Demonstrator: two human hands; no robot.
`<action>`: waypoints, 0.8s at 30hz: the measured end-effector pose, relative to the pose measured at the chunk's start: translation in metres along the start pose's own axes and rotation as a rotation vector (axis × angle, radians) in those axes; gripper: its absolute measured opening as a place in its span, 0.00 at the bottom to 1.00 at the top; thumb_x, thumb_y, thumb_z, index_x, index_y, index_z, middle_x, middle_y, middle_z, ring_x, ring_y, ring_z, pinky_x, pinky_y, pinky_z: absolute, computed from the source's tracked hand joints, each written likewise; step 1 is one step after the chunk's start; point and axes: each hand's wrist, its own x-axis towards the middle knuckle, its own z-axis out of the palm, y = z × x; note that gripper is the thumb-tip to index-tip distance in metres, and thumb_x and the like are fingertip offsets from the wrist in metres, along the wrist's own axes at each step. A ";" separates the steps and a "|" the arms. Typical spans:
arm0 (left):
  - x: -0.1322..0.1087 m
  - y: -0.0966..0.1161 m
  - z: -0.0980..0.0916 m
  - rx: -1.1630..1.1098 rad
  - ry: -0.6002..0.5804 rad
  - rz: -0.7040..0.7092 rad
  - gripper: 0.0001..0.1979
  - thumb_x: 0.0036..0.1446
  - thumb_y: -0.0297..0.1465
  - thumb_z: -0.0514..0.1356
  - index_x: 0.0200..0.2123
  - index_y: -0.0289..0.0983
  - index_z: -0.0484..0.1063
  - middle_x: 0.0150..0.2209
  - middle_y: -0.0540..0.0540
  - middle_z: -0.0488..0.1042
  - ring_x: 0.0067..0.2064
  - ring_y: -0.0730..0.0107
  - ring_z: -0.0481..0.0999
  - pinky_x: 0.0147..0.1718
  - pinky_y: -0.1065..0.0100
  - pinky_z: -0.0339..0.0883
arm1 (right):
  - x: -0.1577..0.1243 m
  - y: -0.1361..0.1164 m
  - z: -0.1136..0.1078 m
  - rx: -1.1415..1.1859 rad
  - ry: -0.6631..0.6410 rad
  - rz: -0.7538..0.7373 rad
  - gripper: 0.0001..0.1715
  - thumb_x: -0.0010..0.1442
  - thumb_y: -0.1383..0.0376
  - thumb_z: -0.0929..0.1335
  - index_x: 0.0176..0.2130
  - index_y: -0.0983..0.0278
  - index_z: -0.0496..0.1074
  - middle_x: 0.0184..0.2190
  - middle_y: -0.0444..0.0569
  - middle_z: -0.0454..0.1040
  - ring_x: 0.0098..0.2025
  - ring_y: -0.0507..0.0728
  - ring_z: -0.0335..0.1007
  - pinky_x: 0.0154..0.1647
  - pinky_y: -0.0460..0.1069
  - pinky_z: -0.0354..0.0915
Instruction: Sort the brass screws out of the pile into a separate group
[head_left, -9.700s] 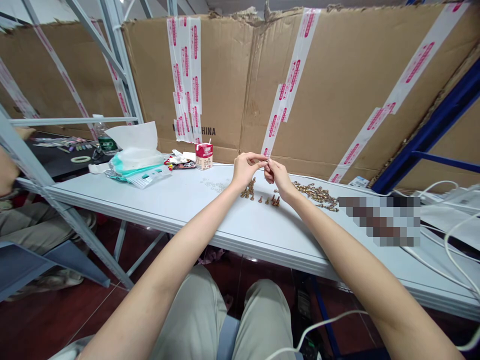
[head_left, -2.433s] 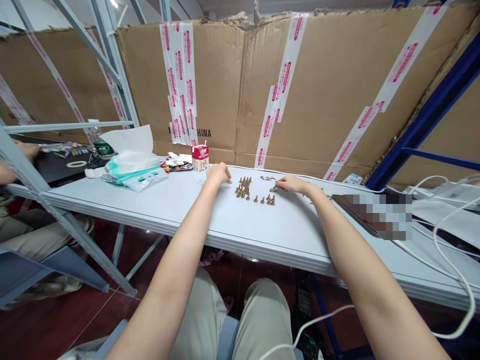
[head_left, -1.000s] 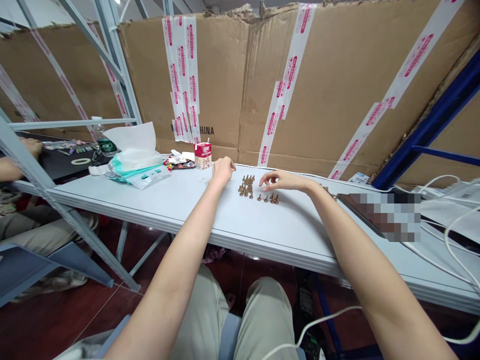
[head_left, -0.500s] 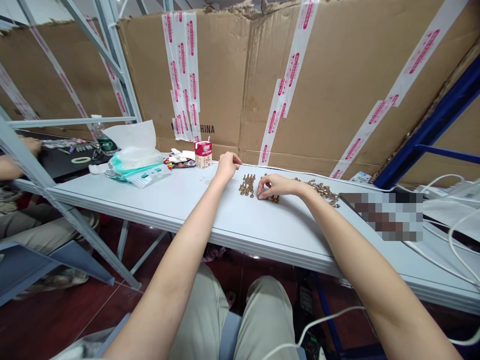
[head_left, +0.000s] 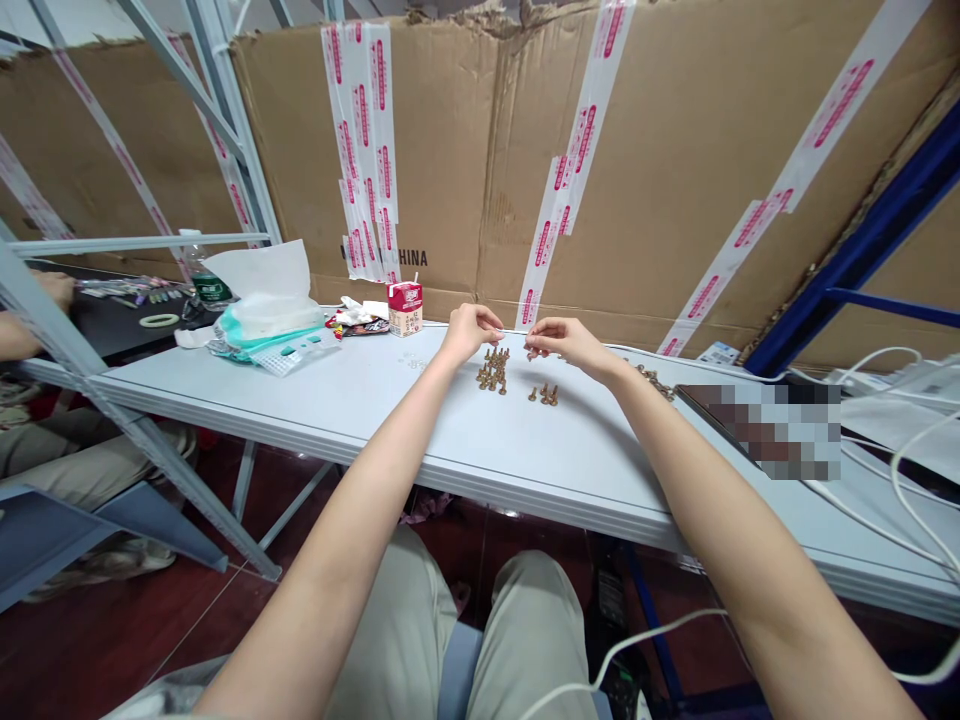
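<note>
Both my hands are raised a little above the white table (head_left: 390, 400), close together. My left hand (head_left: 469, 330) is closed in a pinch; what it holds is too small to make out. My right hand (head_left: 562, 340) pinches a small brass screw at its fingertips. Below them, a tight group of brass screws (head_left: 493, 372) stands head-down on the table, with a few more screws (head_left: 544, 395) standing just to its right. A loose pile of brass screws (head_left: 654, 378) lies behind my right wrist, partly hidden.
A small red-and-white drink carton (head_left: 405, 308), wrappers, and a tissue pack (head_left: 262, 310) sit at the table's back left. A blurred flat object (head_left: 757, 420) and white cables (head_left: 900, 450) lie at right. Taped cardboard (head_left: 600, 170) walls the back. Another person's arm (head_left: 22, 320) is at far left.
My right hand has lifted off the row of standing screws with one in its fingertips, and the row is shorter by one. My left hand has risen from the table toward it.
</note>
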 end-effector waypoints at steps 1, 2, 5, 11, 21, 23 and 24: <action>-0.001 0.001 0.002 -0.017 -0.007 0.012 0.07 0.39 0.26 0.66 0.25 0.31 0.73 0.20 0.46 0.74 0.24 0.71 0.74 0.28 0.71 0.67 | 0.001 0.001 0.000 -0.010 0.017 -0.007 0.16 0.44 0.59 0.72 0.28 0.67 0.67 0.23 0.47 0.72 0.22 0.48 0.64 0.24 0.45 0.60; -0.002 0.003 0.004 -0.035 -0.014 0.022 0.08 0.39 0.27 0.66 0.25 0.30 0.73 0.20 0.46 0.73 0.23 0.71 0.74 0.27 0.71 0.66 | 0.001 0.002 -0.001 -0.011 0.032 -0.012 0.17 0.43 0.58 0.72 0.29 0.67 0.67 0.22 0.47 0.71 0.21 0.47 0.63 0.22 0.44 0.58; -0.003 0.004 0.009 -0.102 -0.032 0.051 0.08 0.39 0.27 0.66 0.25 0.29 0.73 0.21 0.44 0.74 0.22 0.73 0.73 0.25 0.72 0.65 | 0.004 0.006 -0.001 0.005 0.048 -0.013 0.22 0.41 0.56 0.73 0.32 0.66 0.66 0.20 0.45 0.71 0.18 0.46 0.60 0.18 0.43 0.54; -0.002 0.005 0.014 -0.140 -0.076 0.103 0.09 0.40 0.29 0.65 0.25 0.29 0.74 0.22 0.43 0.75 0.22 0.75 0.72 0.25 0.72 0.65 | 0.005 0.011 0.000 -0.030 0.008 -0.050 0.21 0.43 0.52 0.71 0.25 0.68 0.68 0.20 0.49 0.72 0.18 0.46 0.60 0.18 0.43 0.53; -0.004 0.009 0.012 -0.045 -0.040 0.148 0.08 0.41 0.30 0.65 0.25 0.31 0.76 0.23 0.45 0.75 0.23 0.76 0.70 0.26 0.73 0.64 | 0.006 0.010 -0.001 0.003 0.088 -0.063 0.22 0.41 0.51 0.72 0.25 0.68 0.70 0.19 0.47 0.71 0.18 0.47 0.61 0.20 0.44 0.58; -0.004 0.008 0.011 -0.023 -0.030 0.156 0.07 0.41 0.30 0.65 0.25 0.32 0.76 0.23 0.45 0.75 0.23 0.76 0.70 0.26 0.73 0.64 | 0.006 0.010 -0.001 0.017 0.106 -0.052 0.22 0.40 0.51 0.72 0.25 0.68 0.70 0.19 0.47 0.71 0.18 0.47 0.62 0.21 0.45 0.60; -0.004 0.008 0.012 -0.017 -0.031 0.162 0.06 0.42 0.29 0.64 0.25 0.32 0.76 0.23 0.45 0.76 0.23 0.76 0.71 0.27 0.73 0.64 | 0.006 0.010 -0.001 0.024 0.111 -0.050 0.22 0.40 0.51 0.72 0.25 0.68 0.70 0.19 0.47 0.71 0.18 0.47 0.62 0.21 0.45 0.60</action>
